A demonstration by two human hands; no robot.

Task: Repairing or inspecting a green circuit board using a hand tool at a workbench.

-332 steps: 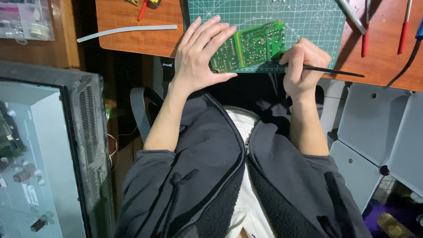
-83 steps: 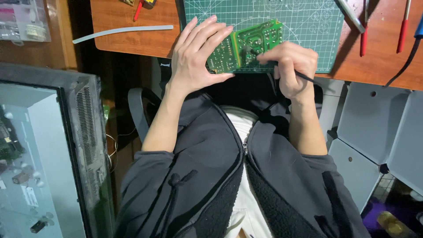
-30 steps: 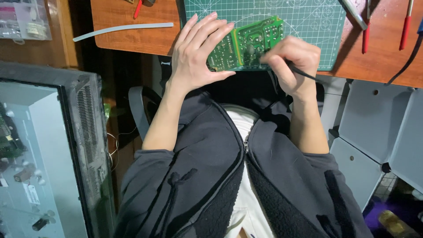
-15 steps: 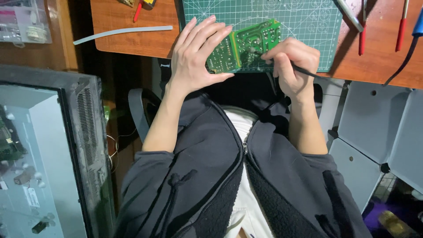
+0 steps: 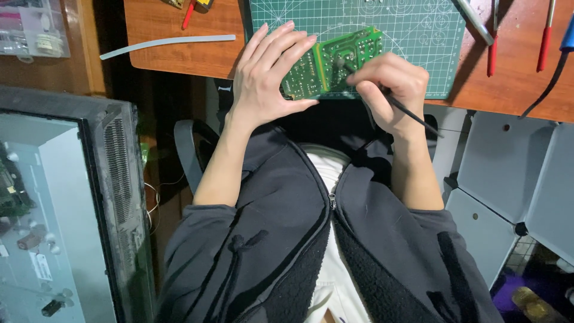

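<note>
A green circuit board (image 5: 353, 51) lies on the near edge of a green cutting mat (image 5: 418, 30) on a wooden desk (image 5: 179, 45). My left hand (image 5: 266, 78) rests flat on the board's left half, fingers spread, holding it down. My right hand (image 5: 391, 90) grips a thin black-handled tool (image 5: 412, 113) like a pen, with its tip on the middle of the board. The handle sticks out to the lower right past my wrist.
Red-handled tools (image 5: 491, 42) and a black cable (image 5: 550, 84) lie on the desk at right. A grey strip (image 5: 167, 45) lies at left. An opened grey device case (image 5: 60, 209) stands at left, white storage cubes (image 5: 514, 185) at lower right.
Over eleven seconds my right hand moved from beside the board's right end onto its middle, bringing the tool tip to the board. My left hand stays flat on the board.
</note>
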